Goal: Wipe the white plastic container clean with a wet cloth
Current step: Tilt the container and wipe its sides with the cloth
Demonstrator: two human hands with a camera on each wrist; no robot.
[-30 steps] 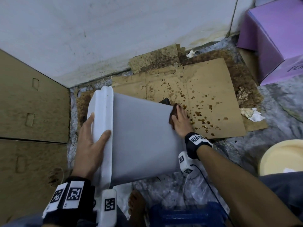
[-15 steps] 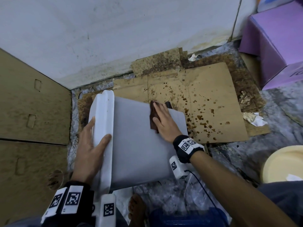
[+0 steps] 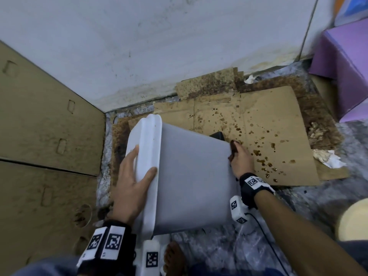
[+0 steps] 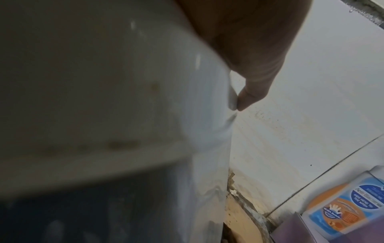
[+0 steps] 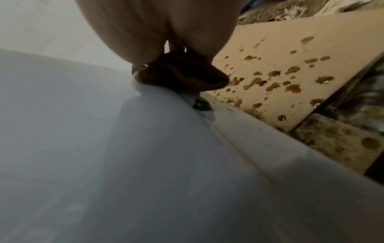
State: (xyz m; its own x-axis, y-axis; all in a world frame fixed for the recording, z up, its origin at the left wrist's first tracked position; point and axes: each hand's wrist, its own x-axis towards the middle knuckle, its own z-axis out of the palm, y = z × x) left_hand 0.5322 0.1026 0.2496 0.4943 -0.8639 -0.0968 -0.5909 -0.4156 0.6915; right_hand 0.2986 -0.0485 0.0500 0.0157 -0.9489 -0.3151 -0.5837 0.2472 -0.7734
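1. White rectangular plastic container [image 3: 191, 176] lies tipped on its side at frame centre, lidded or rimmed end toward 9 o'clock, base toward 3 o'clock, resting on stained brown cardboard sheet [image 3: 268, 124] and grey mottled floor [image 3: 219, 253].
2. Left hand [image 3: 132, 184] at 8 o'clock of the container: palm on the white rim band [image 3: 149, 156], thumb over the near edge, fingers laid across the end face. Fingers are fairly straight and press against the container to brace it; not a wrap-around grip.
3. Right hand [image 3: 241, 162] at 3 o'clock, on the base edge, fingers curled and clamped on a dark brown wet cloth [image 5: 180, 72]. The right wrist view shows the cloth bunched under the fingers, touching the corner of the base.
4. Handling judgement: looks light and likely empty, with stiff walls that may flex a bit. The smooth plastic will be slippery where wet, so it may skid on the cardboard under the wiping push.
5. Best hold: the thick rim band, as now; it gives a ledge for the thumb. The plain side wall offers no purchase.
6. The cloth is soft and soaked, and brown drips [image 3: 262, 156] dot the cardboard at 3 o'clock. It may smear, so fold it to a fresh face.
7. Purple box [image 3: 346, 62] at 1 o'clock, well apart.
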